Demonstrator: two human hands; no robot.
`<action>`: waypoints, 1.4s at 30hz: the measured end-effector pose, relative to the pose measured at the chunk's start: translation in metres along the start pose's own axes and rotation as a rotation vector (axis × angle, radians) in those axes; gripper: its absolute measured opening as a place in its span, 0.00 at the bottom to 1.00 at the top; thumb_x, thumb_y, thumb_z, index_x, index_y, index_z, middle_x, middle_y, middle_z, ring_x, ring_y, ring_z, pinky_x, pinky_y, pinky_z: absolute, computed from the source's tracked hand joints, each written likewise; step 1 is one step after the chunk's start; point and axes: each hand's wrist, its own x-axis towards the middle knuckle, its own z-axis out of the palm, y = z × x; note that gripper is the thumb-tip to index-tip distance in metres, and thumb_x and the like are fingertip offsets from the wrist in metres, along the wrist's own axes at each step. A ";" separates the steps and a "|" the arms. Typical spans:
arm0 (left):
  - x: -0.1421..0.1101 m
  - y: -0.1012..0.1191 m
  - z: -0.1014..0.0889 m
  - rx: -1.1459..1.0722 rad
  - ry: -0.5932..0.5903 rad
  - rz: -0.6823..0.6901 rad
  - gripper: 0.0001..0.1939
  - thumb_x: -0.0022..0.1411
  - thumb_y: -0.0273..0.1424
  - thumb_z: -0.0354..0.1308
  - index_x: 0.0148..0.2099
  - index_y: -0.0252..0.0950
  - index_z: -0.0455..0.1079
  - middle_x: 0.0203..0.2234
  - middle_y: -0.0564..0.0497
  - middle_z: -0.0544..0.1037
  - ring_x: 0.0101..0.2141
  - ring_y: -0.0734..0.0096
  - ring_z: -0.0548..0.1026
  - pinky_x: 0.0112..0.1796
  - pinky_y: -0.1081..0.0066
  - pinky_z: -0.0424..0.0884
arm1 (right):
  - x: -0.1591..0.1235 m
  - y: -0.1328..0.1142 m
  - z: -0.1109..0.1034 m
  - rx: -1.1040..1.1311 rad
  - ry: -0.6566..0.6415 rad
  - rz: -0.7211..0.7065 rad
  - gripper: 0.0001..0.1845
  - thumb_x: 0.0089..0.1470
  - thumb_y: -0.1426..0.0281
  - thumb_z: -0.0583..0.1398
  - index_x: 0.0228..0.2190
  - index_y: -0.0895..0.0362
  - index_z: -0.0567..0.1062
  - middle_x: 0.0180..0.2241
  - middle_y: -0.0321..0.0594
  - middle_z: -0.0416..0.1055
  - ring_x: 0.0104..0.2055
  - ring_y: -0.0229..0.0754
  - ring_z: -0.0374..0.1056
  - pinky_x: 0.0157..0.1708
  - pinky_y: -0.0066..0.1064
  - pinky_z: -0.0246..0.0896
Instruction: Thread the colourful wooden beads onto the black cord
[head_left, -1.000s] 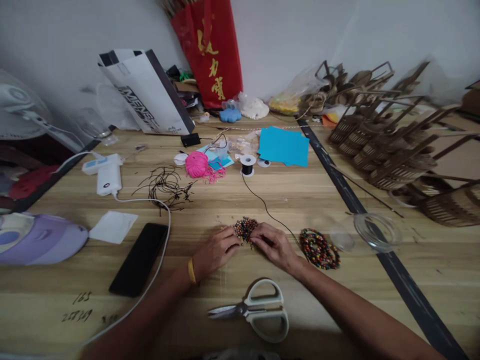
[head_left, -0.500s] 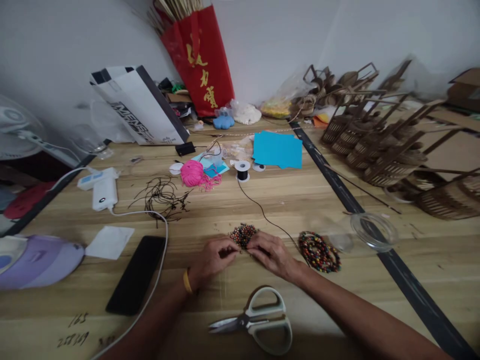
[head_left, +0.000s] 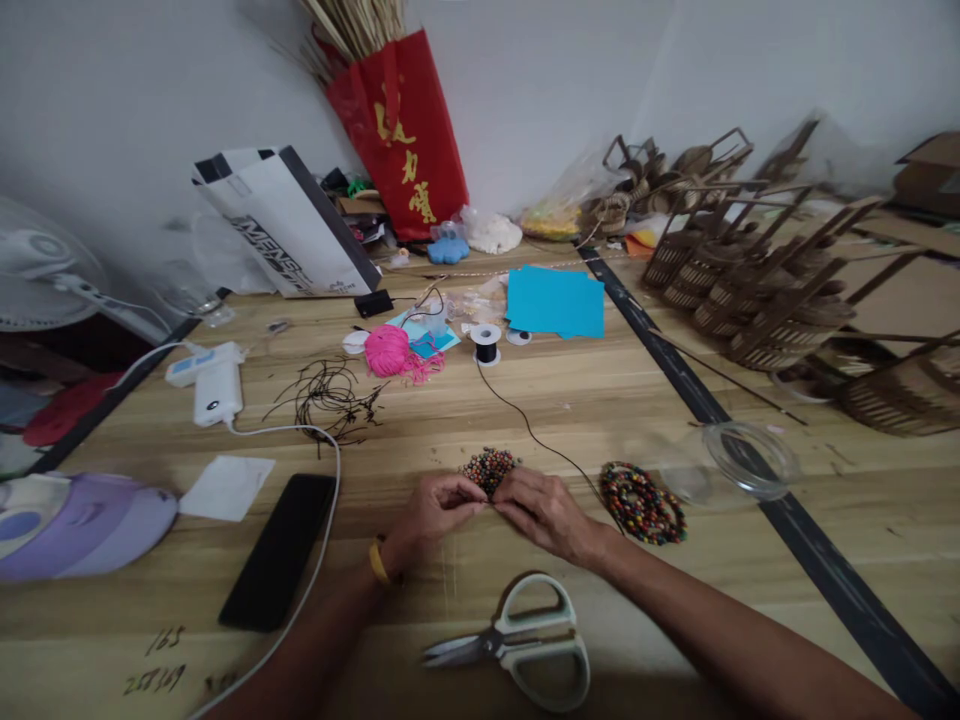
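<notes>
My left hand point(head_left: 439, 512) is closed in a pinch, thumb and forefinger on what looks like a tiny bead. My right hand point(head_left: 541, 510) pinches too, its fingertips meeting the left ones over what looks like a thin cord end, barely visible. Just beyond the fingertips lies a small pile of mixed dark beads point(head_left: 487, 467), partly covered by the right fingers. A black cord point(head_left: 529, 425) runs from a white spool point(head_left: 487, 336) down behind my right forearm. Coiled beside that forearm is a strand of colourful beads point(head_left: 643, 503). Scissors point(head_left: 517, 640) lie open-bladed nearer me, below the hands.
Left are a black phone point(head_left: 277, 552), a white cable point(head_left: 335, 490), a purple device point(head_left: 90, 525) and black cord scraps point(head_left: 334, 400). Pink yarn point(head_left: 388, 351) and blue sheets point(head_left: 555, 302) lie farther back. A clear round container point(head_left: 750, 460) and woven baskets point(head_left: 757, 300) stand right.
My fingertips have come together; the left ones moved slightly right to meet the right hand. The whole view has shifted slightly. Pile, strand and scissors look unmoved on the table.
</notes>
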 end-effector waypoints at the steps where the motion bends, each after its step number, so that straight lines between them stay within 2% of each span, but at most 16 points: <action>1: 0.000 0.000 0.000 0.005 0.000 0.004 0.08 0.51 0.31 0.64 0.32 0.30 0.74 0.27 0.48 0.78 0.30 0.71 0.74 0.33 0.74 0.68 | 0.000 -0.001 -0.001 -0.017 -0.010 -0.009 0.08 0.62 0.72 0.52 0.34 0.57 0.71 0.31 0.43 0.72 0.34 0.41 0.67 0.35 0.31 0.62; 11: 0.003 -0.005 -0.002 0.021 -0.030 0.063 0.08 0.51 0.31 0.64 0.31 0.29 0.72 0.27 0.48 0.77 0.29 0.72 0.74 0.33 0.73 0.68 | 0.001 -0.004 -0.001 -0.058 -0.008 -0.022 0.07 0.61 0.73 0.53 0.32 0.57 0.69 0.29 0.42 0.70 0.32 0.40 0.65 0.32 0.29 0.59; 42: 0.001 0.000 -0.001 0.031 -0.038 0.056 0.08 0.51 0.32 0.63 0.30 0.30 0.72 0.27 0.49 0.76 0.30 0.72 0.73 0.33 0.73 0.68 | -0.001 -0.002 0.001 -0.074 -0.004 -0.021 0.06 0.60 0.73 0.53 0.32 0.56 0.69 0.28 0.41 0.69 0.30 0.40 0.65 0.30 0.29 0.58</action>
